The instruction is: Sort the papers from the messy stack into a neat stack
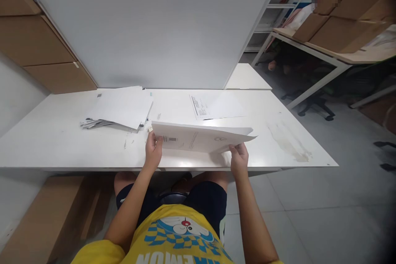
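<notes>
- The papers (201,137) stand tilted above the near part of the white table (179,161), their long side running left to right.
- The left hand (154,148) pinches their left end; the right hand (239,159) pinches the lower edge, toward the right.

An office, or an office-like workroom, is suggested by the printed sheets (204,138) held over a white desk (77,148), the paper pile (123,107), the cardboard boxes (343,29) stacked on a second desk (377,55), and the wheeled chair base (320,108).
</notes>
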### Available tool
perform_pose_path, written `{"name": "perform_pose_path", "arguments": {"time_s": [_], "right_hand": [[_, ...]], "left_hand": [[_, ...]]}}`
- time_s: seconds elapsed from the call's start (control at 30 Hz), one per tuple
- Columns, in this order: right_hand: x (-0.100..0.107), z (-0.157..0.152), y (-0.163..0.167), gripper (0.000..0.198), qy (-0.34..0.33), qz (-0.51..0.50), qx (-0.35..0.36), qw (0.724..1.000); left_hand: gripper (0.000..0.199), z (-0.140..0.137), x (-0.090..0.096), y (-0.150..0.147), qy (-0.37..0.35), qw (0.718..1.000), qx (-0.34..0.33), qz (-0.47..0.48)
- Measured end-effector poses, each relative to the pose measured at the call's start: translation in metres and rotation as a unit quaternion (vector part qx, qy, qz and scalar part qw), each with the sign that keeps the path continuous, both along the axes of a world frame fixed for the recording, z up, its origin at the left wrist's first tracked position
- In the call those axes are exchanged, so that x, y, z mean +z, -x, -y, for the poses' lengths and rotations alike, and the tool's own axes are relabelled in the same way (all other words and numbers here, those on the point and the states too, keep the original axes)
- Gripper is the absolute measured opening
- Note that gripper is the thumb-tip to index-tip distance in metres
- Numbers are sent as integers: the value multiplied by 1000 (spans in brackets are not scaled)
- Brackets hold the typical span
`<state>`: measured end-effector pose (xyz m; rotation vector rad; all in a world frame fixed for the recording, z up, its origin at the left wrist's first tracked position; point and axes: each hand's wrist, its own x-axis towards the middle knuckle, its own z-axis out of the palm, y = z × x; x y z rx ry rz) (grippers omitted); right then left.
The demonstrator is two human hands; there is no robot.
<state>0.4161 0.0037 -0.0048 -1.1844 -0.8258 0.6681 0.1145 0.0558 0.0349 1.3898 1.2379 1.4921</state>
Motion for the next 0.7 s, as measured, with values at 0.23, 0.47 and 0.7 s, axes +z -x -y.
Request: {"name": "perform_pose_path", "arguments": {"time_s": [0.23,0.47,0.7], "right_hand": [[21,15,-12,29,99,28,-18,994],[37,44,-27,30,325,-24,142,935],[29,46,-15,27,404,-23,197,893]], "left_hand": [[21,14,26,11,35,995,23,-90],[26,56,21,34,191,965,-14,-176],[43,74,-11,48,237,924,6,-301]]}}
